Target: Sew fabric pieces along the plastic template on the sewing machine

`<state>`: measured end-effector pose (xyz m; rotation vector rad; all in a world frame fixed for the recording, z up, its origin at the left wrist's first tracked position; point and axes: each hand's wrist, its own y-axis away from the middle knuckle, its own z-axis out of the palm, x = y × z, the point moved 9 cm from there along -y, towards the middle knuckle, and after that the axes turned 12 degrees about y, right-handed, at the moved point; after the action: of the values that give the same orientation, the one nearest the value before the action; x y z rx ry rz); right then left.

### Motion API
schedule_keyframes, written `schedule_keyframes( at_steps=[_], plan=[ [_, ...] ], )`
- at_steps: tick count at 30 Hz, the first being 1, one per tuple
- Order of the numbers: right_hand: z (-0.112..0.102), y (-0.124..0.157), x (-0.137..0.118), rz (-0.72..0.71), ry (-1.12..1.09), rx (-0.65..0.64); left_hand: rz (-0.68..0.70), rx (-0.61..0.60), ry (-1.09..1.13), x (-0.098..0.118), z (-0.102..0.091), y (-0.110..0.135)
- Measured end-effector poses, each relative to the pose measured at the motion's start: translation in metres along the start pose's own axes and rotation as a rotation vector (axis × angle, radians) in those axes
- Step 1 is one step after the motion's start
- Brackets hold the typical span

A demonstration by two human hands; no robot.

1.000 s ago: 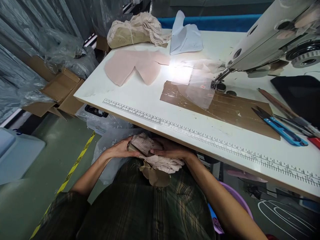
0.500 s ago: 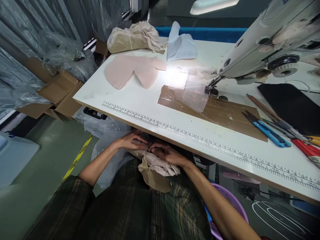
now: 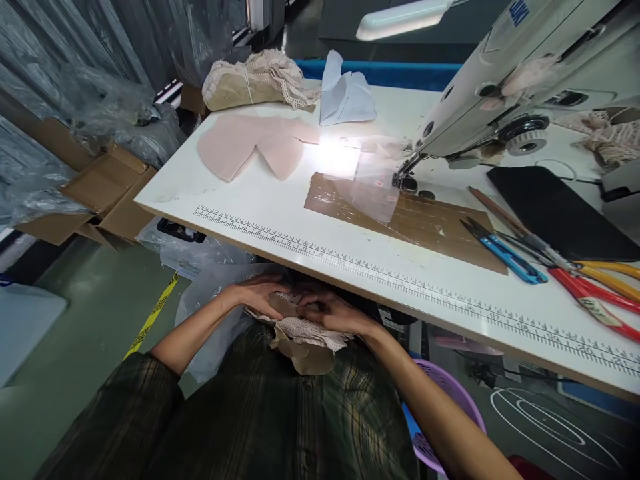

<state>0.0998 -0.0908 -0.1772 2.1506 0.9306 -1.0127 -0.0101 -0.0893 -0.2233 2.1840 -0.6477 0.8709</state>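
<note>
In my lap, just below the table's front edge, lies a bundle of pinkish-beige knitted fabric (image 3: 320, 335) with a tan piece of fabric (image 3: 313, 360) hanging from its near side. My left hand (image 3: 261, 295) grips the bundle's left end, thumb on top and fingers curled over the far side. On the right, my right hand (image 3: 331, 311) has its fingers bent and pressed into the upper folds. Some of its fingertips are in shadow under the table edge.
On the white table (image 3: 170, 193) stands a sewing machine (image 3: 465, 100) with brown board (image 3: 450, 233) by its needle. Pink fabric (image 3: 250, 143), a tied fabric bundle (image 3: 250, 83), blue snips (image 3: 505, 253) and red-handled scissors (image 3: 595, 303) lie there. A purple basket (image 3: 450, 393) stands below.
My view has turned slightly to the right. My left hand has spread wider over the bundle, baring a smooth tan patch between the hands. The fabric has shifted a little in my grip.
</note>
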Motion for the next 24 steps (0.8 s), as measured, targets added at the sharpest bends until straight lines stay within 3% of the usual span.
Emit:
schedule_keyframes(
  at_steps=[4, 8, 14, 19, 24],
  plan=[
    [0.006, 0.015, 0.008, 0.099, -0.013, 0.147, 0.104, -0.001, -0.021, 0.016, -0.003, -0.002],
    [0.005, 0.036, 0.02, 0.153, -0.174, 0.356, 0.23, 0.006, 0.135, 0.026, 0.003, 0.0],
    [0.005, 0.043, 0.02, 0.112, -0.252, 0.321, 0.356, 0.014, 0.277, 0.027, 0.007, 0.008],
    [0.005, 0.043, 0.017, 0.107, -0.266, 0.288, 0.226, -0.125, 0.324, 0.026, 0.006, 0.006],
    [-0.008, 0.061, 0.019, 0.098, -0.3, 0.471, 0.116, -0.142, 0.379, 0.024, 0.003, 0.004]
  ],
)
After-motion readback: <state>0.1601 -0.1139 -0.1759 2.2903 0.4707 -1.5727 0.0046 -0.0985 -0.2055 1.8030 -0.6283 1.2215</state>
